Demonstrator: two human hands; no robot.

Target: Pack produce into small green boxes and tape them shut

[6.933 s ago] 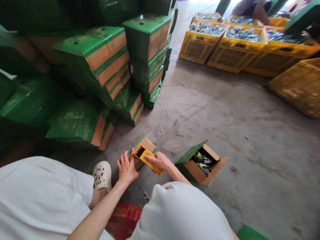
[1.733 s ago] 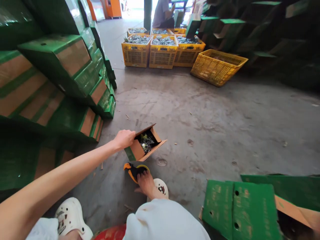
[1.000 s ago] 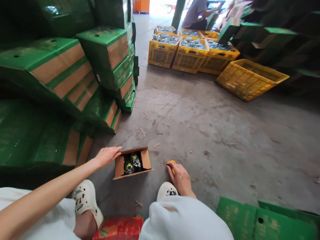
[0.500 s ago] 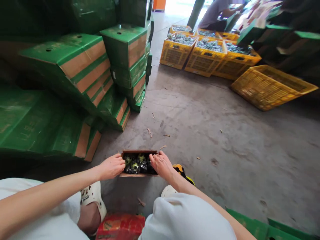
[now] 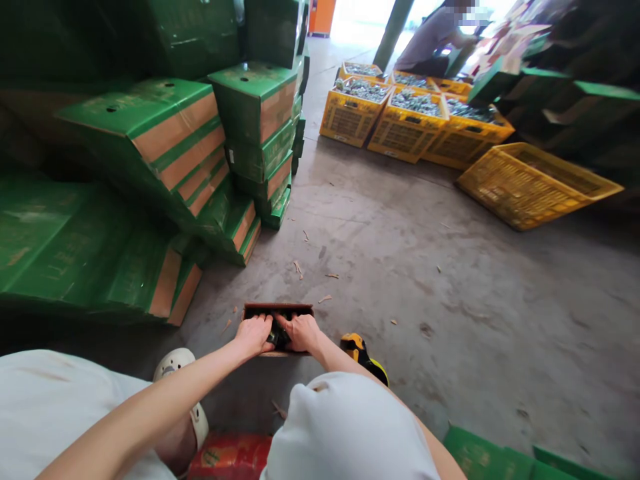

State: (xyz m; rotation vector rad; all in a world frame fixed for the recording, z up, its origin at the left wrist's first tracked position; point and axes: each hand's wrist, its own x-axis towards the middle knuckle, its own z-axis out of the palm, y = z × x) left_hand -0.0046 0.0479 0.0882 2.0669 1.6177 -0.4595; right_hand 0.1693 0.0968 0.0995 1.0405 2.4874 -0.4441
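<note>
A small open cardboard box point(image 5: 279, 307) sits on the floor between my feet. Inside it lie several dark items in shiny clear plastic point(image 5: 280, 339), with bits of yellow-green; my hands cover most of them. My left hand point(image 5: 256, 333) reaches over the box's left side, its fingers extended and resting on the contents. From the right, my right hand point(image 5: 300, 332) lies on the contents with its index finger stretched toward my left hand. The fingertips are partly hidden among the items. A yellow and black object point(image 5: 365, 357) rests on the floor beside my right forearm.
Green cartons point(image 5: 150, 127) are stacked at the left. Yellow crates point(image 5: 405, 130) full of small wrapped items stand ahead, with a tilted yellow crate point(image 5: 525, 190) nearer. A person point(image 5: 425, 43) sits behind them. A red package point(image 5: 230, 453) and green cardboard point(image 5: 480, 453) lie close by.
Both hands have moved inward from the box's side edges onto the contents, now close together. The camera view has shifted slightly.
</note>
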